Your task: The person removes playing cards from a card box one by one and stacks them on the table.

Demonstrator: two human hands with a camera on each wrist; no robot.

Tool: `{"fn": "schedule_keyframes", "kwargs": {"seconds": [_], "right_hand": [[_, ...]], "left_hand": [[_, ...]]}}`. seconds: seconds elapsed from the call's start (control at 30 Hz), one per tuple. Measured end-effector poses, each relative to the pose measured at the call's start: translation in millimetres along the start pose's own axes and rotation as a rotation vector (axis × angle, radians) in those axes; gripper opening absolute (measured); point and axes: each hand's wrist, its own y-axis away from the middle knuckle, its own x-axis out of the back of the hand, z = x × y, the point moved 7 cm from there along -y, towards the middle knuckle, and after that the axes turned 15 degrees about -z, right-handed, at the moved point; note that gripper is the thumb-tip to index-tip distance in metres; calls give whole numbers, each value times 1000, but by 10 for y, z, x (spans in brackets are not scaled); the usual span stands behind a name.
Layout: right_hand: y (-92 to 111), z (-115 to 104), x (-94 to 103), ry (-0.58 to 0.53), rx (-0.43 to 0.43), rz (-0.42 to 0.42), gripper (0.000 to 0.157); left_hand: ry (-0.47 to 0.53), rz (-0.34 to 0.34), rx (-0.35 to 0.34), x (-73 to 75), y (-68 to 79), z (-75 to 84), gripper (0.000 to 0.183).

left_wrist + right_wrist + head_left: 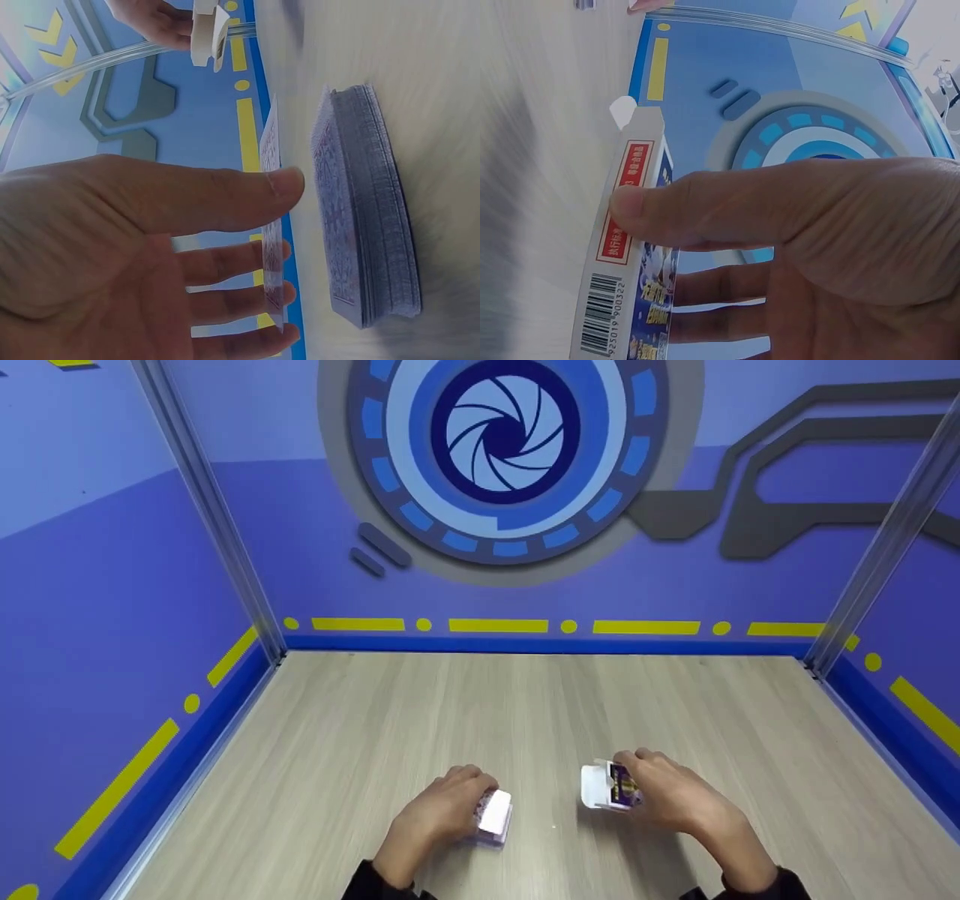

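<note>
My left hand is at the front centre of the table. In the left wrist view its thumb and fingers pinch a thin playing card with a red-patterned back, held on edge to that camera. Just below the card, a squared deck of playing cards lies on the table. To the right, my right hand grips a small card box by its narrow sides, above the table. The box's white end flap hangs open toward the left hand. Its printed side shows a barcode and a red label.
The wooden table is bounded by blue printed panels at the back and both sides. Metal corner posts stand at the back left and back right.
</note>
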Motion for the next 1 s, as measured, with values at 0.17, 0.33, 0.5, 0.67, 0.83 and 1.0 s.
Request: {"fn": "schedule_keyframes", "kwargs": {"seconds": [0.17, 0.33, 0.5, 0.67, 0.83, 1.0], "right_hand": [[-29, 5, -53, -29, -11, -21, 54], [-41, -15, -93, -35, -18, -25, 53], [-38, -41, -102, -29, 3, -12, 50], [-36, -39, -96, -29, 3, -12, 52], [-32, -40, -88, -13, 1, -11, 52], [-38, -44, -104, -8, 2, -17, 53]], "left_hand": [[22, -11, 12, -32, -26, -23, 52], [32, -29, 21, -71, -53, -40, 55], [27, -31, 15, -72, -64, -40, 56], [16, -42, 12, -86, -77, -47, 54], [14, -74, 35, -134, -100, -67, 52], [7, -99, 58, -182, -130, -73, 56]]}}
